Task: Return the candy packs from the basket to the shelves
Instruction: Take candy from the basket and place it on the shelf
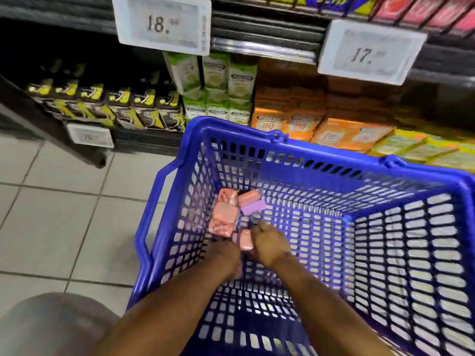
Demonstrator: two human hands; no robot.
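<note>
A blue plastic basket (290,160) stands on the floor before the shelves. In its far left corner lie several pink candy packs (224,214) and one purple pack (253,208). Both my hands reach down into the basket. My left hand (222,255) is at the lower edge of the pink stack, fingers hidden under it. My right hand (270,244) curls beside a small pink pack (246,239) held between the two hands. Which hand grips it is blurred.
Shelves behind the basket hold black-yellow packs (115,109), green boxes (226,88) and orange packs (303,122). White price tags (162,23) hang from the upper shelf edge. Tiled floor (59,201) lies to the left; my knee (51,327) is at bottom left.
</note>
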